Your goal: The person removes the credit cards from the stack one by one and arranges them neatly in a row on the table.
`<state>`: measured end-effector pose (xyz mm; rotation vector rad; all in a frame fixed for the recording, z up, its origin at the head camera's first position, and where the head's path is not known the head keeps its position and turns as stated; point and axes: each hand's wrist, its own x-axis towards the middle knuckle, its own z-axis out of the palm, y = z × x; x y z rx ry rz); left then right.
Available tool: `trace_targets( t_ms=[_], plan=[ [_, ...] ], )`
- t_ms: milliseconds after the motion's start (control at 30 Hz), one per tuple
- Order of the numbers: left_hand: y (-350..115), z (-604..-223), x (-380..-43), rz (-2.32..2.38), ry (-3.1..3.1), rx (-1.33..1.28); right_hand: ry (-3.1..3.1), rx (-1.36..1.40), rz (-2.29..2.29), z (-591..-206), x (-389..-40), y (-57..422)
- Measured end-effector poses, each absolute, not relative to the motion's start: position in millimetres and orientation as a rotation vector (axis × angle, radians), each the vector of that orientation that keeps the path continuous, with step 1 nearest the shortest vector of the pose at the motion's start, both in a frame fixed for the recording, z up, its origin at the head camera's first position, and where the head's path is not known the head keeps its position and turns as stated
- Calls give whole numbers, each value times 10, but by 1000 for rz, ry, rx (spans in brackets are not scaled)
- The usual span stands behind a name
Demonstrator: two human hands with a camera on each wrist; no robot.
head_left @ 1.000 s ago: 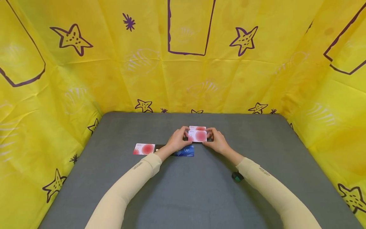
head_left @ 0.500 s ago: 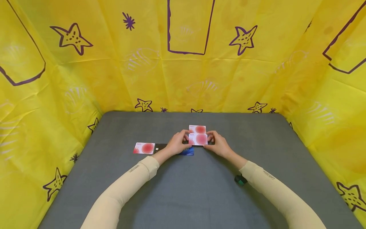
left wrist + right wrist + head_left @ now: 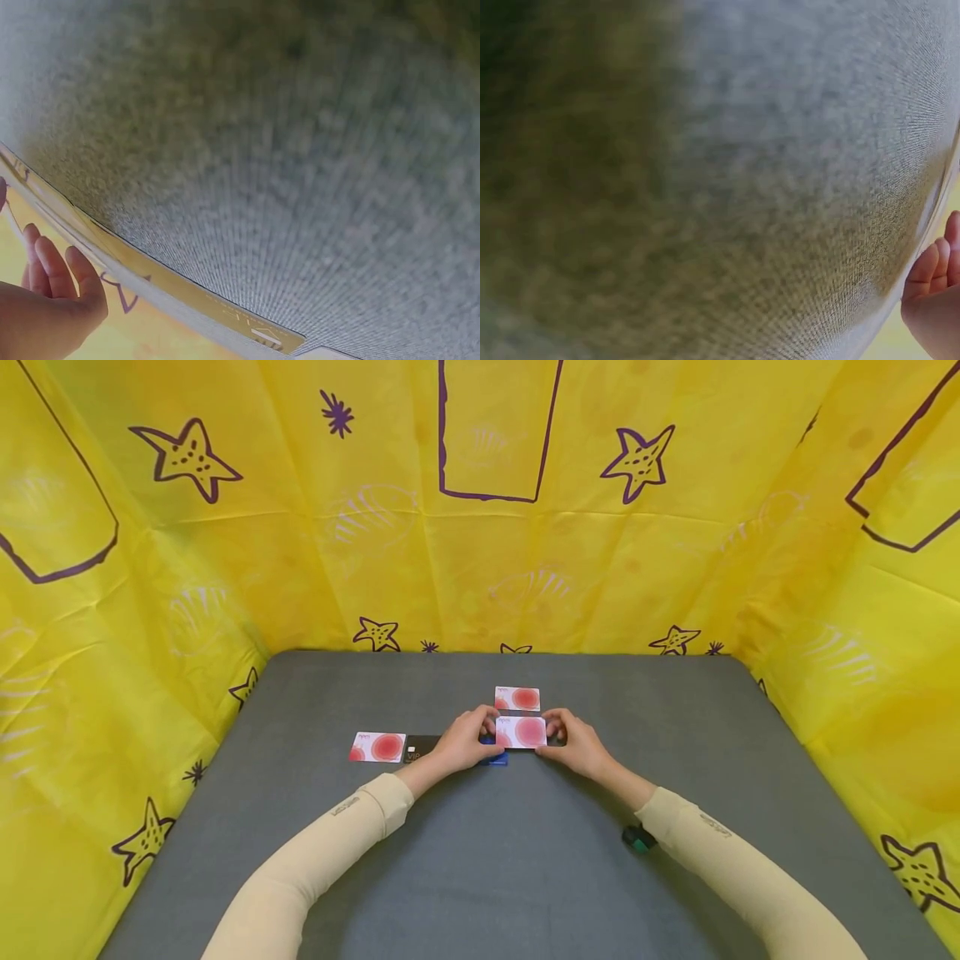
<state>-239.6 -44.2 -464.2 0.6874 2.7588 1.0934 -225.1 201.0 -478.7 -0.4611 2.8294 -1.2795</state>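
Between my two hands is a white card with red circles (image 3: 521, 732), pinched at its left side by my left hand (image 3: 467, 741) and at its right side by my right hand (image 3: 576, 746). A matching white-and-red card (image 3: 517, 698) lies just beyond it on the grey table. To the left, another matching card (image 3: 377, 747) sits beside a black VIP card (image 3: 418, 749). A blue card (image 3: 497, 760) is mostly covered by my left hand. In the wrist views, curled fingers of the left hand (image 3: 56, 304) and the right hand (image 3: 936, 289) show at the edges.
The grey table (image 3: 517, 852) has yellow cloth (image 3: 480, 568) printed with starfish hanging behind it and along both sides. A dark band with a green patch (image 3: 638, 839) is at the right sleeve's cuff.
Both hands have drawn the held card toward the person, so the matching card behind it, partly covered before, is now fully visible. My left hand now covers more of the blue card.
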Motion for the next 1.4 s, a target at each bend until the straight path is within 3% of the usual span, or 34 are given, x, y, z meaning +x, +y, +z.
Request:
trace_targets(
  t_ms=[1400],
  plan=[
    [-285, -4691, -2262, 897, 2807, 827, 2824, -544, -1180, -4821, -2057, 2262]
  ],
)
